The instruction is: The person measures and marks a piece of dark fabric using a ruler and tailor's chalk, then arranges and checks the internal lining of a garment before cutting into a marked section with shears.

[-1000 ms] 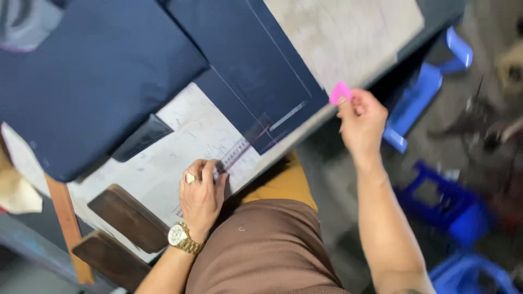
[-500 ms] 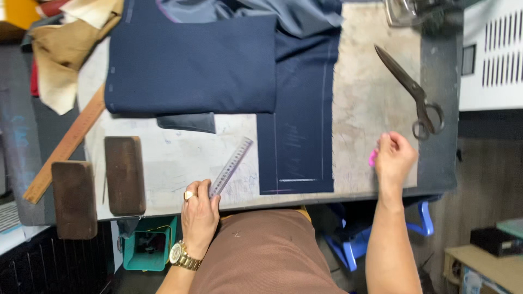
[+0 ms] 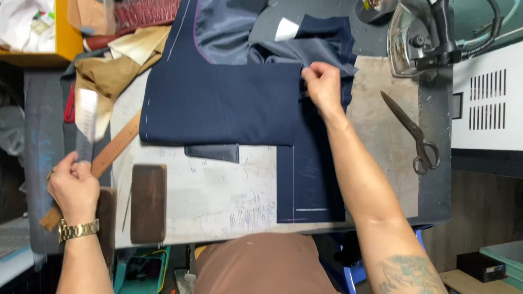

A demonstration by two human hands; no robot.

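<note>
Navy cloth (image 3: 218, 103), a folded panel of fine smooth wool with chalk lines along its edges, lies across the middle of the worktop (image 3: 218, 196). At the far left, the left hand (image 3: 73, 185) is closed around a clear plastic ruler (image 3: 87, 122), which looks blurred, above a long wooden stick (image 3: 109, 155) and beside two dark, worn wooden blocks (image 3: 148, 202). Further right, the right hand (image 3: 322, 87) pinches the edge of the folded panel, where it meets a narrow navy strip (image 3: 310, 179). For a clean fold, I think the fingers should keep the edge flat and pull evenly. Heavy metal scissors (image 3: 411, 133) and an iron (image 3: 419, 38) rest at the right.
</note>
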